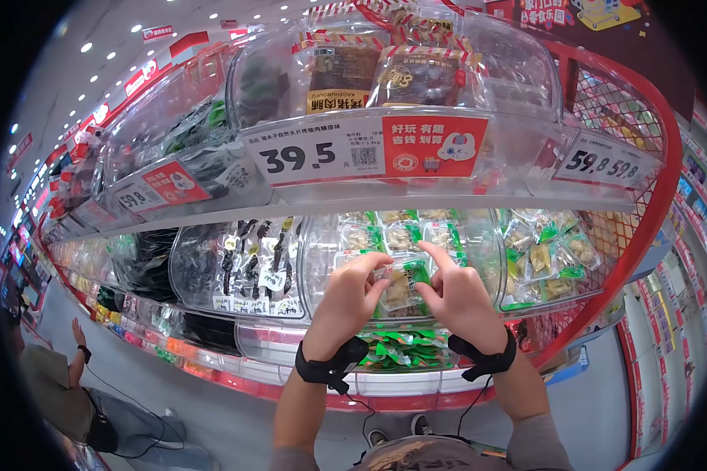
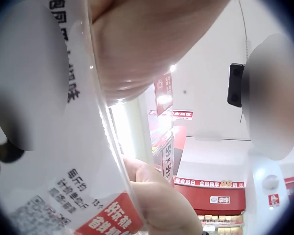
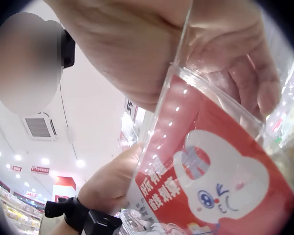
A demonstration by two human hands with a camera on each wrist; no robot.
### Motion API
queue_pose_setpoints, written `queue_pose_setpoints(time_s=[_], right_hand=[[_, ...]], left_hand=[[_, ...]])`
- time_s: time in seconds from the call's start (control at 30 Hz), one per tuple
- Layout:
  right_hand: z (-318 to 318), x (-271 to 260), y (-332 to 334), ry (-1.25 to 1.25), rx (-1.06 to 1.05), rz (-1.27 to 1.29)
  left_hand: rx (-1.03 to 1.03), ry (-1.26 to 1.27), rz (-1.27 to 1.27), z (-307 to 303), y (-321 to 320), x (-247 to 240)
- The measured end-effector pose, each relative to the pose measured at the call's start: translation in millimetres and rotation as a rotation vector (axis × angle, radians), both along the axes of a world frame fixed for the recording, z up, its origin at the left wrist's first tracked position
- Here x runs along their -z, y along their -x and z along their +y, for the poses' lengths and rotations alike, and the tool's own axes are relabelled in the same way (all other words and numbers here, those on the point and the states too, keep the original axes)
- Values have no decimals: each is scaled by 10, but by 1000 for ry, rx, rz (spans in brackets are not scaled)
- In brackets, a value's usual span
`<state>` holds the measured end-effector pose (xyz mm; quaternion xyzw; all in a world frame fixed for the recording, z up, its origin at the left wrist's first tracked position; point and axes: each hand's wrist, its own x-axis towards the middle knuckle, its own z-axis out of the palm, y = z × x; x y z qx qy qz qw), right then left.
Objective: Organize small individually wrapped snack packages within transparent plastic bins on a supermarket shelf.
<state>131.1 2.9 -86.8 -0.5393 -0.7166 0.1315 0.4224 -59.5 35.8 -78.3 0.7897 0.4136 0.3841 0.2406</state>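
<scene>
Both hands reach over a lower clear bin of small snack packets (image 1: pixel 440 233) with green-and-clear wrapping. Between them is one such snack packet (image 1: pixel 405 292), pale food showing through its film. The left hand (image 1: pixel 352 294) pinches its left side with thumb and bent forefinger. At its right side, the right hand (image 1: pixel 465 297) does the same, thumb lying over the edge. In the right wrist view the right hand's curled fingers (image 3: pixel 235 73) show behind a clear plastic front. The left wrist view shows part of the left hand (image 2: pixel 137 44); its fingertips are hidden there.
Above the hands runs a shelf edge with a price card (image 1: pixel 322 153) and a red sign (image 1: pixel 436 147). Dark-wrapped snacks (image 1: pixel 259 267) fill the bin to the left. More green packets (image 1: pixel 546 255) lie at right, beside a red mesh frame (image 1: pixel 648 235). Another person (image 1: pixel 71 400) stands at left.
</scene>
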Motion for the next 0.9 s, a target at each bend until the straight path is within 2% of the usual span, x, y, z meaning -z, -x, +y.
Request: queue_pose_setpoints(time_s=[0.07,0.2,0.43,0.53,0.57,0.67,0.7,0.77,0.8,0.9], right_hand=[[-45,-93,-8,113,-27,-29],[-6,16,-30,42,23,-211],[-79,-55,5,-369,51,-218],[-418,-228,-255,-499,-11,-41],[-489,-244,-467,-557,31,-68],[-581,-200,-1108,-550,376,-162],[-554,-182,-1323,-548,481,-237],[-593,-105,-1662,-334,584,-422],[-625,-71,-1819,-176,567,-487],[-570,-154,-2082,12,360,-421]], left_hand=[[29,-58,7,16,-13,36],[69,-132,137,60,10,108],[-5,-91,292,-23,-1,62],[-34,-97,307,-43,-7,40],[-49,-93,317,-46,-18,28],[-31,-141,278,-78,-40,-11],[46,-179,291,-71,-41,-6],[170,-247,313,-62,-27,13],[196,-253,338,-63,-19,11],[262,-222,405,-59,4,15]])
